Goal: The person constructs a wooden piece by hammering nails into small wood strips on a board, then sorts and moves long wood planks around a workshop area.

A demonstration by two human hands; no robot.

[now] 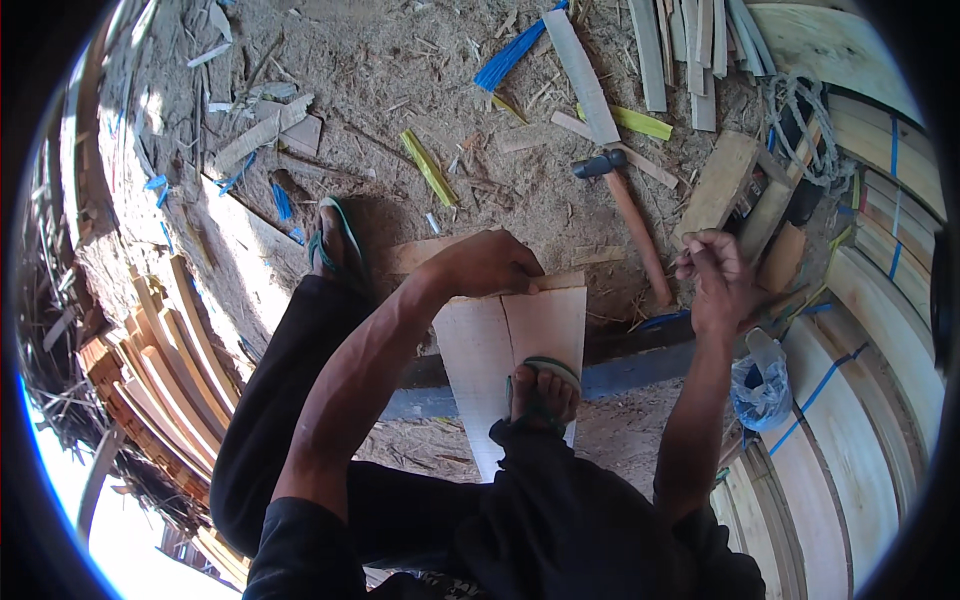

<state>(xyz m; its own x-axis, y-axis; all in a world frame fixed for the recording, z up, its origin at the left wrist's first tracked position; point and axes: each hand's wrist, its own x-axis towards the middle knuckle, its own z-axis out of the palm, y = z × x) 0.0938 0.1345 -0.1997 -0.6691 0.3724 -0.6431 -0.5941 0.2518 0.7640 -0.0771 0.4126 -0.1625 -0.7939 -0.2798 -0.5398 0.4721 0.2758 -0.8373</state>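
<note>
My left hand [487,262] is closed at the far end of two pale boards [468,345], set side by side with a dark seam between them. Its fingers curl over a narrow wooden strip [560,282] lying across that end. My right hand [716,278] is raised to the right, apart from the boards, with its fingers drawn together; whatever is in them is too small to make out. My sandalled foot [545,390] presses on the boards. Beyond them, between my hands, a hammer [632,225] with a black head and wooden handle lies on the ground.
The boards rest across a dark beam [625,375]. Stacked planks [850,420] and a clear plastic bag [760,390] stand at the right. A wooden block [718,190] sits near a rope [815,140]. Slats [690,50], yellow strapping [428,168] and offcuts litter the sandy ground.
</note>
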